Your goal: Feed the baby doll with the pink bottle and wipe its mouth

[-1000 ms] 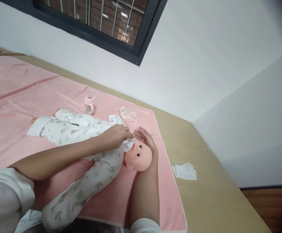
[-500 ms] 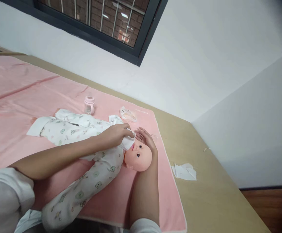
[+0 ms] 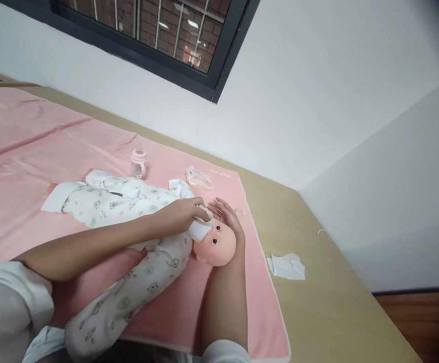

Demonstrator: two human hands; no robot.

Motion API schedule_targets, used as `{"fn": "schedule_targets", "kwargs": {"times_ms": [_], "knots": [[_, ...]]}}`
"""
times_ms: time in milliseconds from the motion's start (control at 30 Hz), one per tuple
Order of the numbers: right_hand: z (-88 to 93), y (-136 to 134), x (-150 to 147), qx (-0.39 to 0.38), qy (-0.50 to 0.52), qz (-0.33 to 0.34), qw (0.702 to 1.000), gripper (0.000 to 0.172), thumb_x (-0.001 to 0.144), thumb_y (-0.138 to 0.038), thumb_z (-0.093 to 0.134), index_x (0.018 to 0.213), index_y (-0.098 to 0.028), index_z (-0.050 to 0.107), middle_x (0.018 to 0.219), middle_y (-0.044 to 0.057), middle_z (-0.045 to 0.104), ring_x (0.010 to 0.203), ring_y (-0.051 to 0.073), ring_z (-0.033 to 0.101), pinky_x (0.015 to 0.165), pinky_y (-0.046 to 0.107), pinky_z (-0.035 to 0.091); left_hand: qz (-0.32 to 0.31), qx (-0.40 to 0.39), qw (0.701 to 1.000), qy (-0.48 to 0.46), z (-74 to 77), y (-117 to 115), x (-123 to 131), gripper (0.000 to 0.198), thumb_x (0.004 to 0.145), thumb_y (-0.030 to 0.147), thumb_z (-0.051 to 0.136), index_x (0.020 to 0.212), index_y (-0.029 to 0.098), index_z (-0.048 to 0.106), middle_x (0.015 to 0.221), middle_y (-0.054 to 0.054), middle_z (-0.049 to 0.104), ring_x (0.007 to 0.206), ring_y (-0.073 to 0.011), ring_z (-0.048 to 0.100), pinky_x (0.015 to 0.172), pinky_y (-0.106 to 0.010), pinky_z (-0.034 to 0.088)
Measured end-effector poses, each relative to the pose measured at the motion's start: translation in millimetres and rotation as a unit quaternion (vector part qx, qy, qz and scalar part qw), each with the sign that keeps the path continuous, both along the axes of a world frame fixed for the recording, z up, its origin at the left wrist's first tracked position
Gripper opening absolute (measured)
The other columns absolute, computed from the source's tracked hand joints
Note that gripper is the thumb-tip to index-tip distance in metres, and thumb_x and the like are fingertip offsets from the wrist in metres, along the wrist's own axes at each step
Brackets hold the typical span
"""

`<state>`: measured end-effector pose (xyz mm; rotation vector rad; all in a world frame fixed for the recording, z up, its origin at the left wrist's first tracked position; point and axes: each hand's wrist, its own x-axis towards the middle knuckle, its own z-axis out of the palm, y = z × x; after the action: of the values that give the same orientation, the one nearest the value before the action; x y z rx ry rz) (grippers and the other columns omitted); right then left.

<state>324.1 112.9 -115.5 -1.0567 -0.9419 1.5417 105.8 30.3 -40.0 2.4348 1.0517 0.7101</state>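
A baby doll (image 3: 219,249) in white patterned clothes (image 3: 128,199) lies on its back on a pink blanket (image 3: 26,141), its head toward the right. My left hand (image 3: 185,214) pinches a white tissue (image 3: 201,228) and holds it over the doll's mouth and chin. The doll's eyes stay uncovered. Beyond the head, my right hand (image 3: 227,214) has its fingers spread beside the doll's head, with the wrist close against the crown; it grips nothing.
A pink-topped baby bottle (image 3: 139,164) stands behind the doll. A small clear packet (image 3: 199,177) lies on the blanket's far side. Another white tissue (image 3: 288,266) rests on the wooden surface (image 3: 317,302) at the right. A dark-framed window is in the wall.
The tissue in my left hand has moved slightly right and down, and now covers the doll's mouth, which showed before. My right hand has hardly moved.
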Motion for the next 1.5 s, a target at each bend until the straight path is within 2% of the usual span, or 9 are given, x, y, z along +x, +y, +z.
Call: {"fn": "schedule_targets", "kwargs": {"times_ms": [233,467,567,767,1033,1200,1500], "knots": [[-4.3,1,2,0.015,0.005,0.008,1.000,0.039,0.070,-0.036,0.075,0.106,-0.027,0.061,0.108,0.004,0.068,0.113,0.023,0.061,0.100,0.042,0.049,0.004,0.016,1.000,-0.016,-1.3,3,-2,0.045,0.075,-0.002,0.038,0.096,0.021,0.069,0.100,-0.003,0.059,0.086,-0.0148,0.058,0.075,-0.024,0.043],[-8.0,3,4,0.026,-0.003,0.015,1.000,0.037,0.072,-0.037,0.074,0.106,-0.027,0.060,0.110,0.004,0.068,0.114,0.021,0.060,0.103,0.040,0.047,-0.022,-0.006,0.999,-0.042,25.3,-7,-12,0.039,0.070,-0.007,0.039,0.077,0.018,0.068,0.091,-0.001,0.063,0.079,-0.0111,0.059,0.070,-0.018,0.040],[-7.1,3,3,0.025,-0.010,0.007,1.000,0.039,0.070,-0.037,0.075,0.105,-0.027,0.060,0.108,0.004,0.068,0.112,0.021,0.061,0.103,0.040,0.047,-0.031,-0.010,0.999,-0.013,29.1,-10,-14,0.041,0.068,-0.009,0.039,0.076,0.018,0.069,0.093,0.001,0.065,0.078,-0.0102,0.059,0.070,-0.017,0.039],[-4.3,3,1,0.008,-0.013,-0.005,1.000,0.039,0.069,-0.035,0.076,0.104,-0.027,0.060,0.107,0.004,0.068,0.112,0.021,0.062,0.102,0.041,0.048,-0.026,-0.008,0.999,0.028,17.1,-7,-9,0.042,0.066,-0.009,0.039,0.076,0.020,0.069,0.096,0.000,0.066,0.079,-0.0119,0.059,0.071,-0.021,0.039],[-3.5,2,1,0.019,-0.007,0.001,1.000,0.040,0.069,-0.036,0.077,0.104,-0.027,0.060,0.105,0.003,0.069,0.111,0.022,0.062,0.102,0.041,0.048,-0.022,0.020,0.998,0.055,8.6,-9,-4,0.015,0.067,0.004,0.056,0.064,0.017,0.063,0.086,0.000,0.063,0.065,-0.0112,0.055,0.062,-0.023,0.036],[-5.0,3,2,0.023,-0.008,0.005,1.000,0.039,0.069,-0.039,0.076,0.103,-0.027,0.061,0.105,0.004,0.069,0.109,0.021,0.063,0.102,0.041,0.047,-0.012,0.061,0.996,0.057,4.3,-8,-3,0.008,0.072,0.015,0.061,0.065,0.018,0.063,0.082,0.000,0.062,0.065,-0.0125,0.055,0.063,-0.025,0.037],[-5.0,2,3,0.018,-0.007,0.011,1.000,0.041,0.069,-0.038,0.076,0.106,-0.027,0.061,0.107,0.005,0.069,0.110,0.021,0.063,0.102,0.040,0.047,0.012,0.091,0.993,0.068,2.0,-7,-2,0.007,0.078,0.018,0.061,0.075,0.019,0.067,0.083,-0.001,0.062,0.076,-0.0156,0.059,0.074,-0.028,0.039]]}}
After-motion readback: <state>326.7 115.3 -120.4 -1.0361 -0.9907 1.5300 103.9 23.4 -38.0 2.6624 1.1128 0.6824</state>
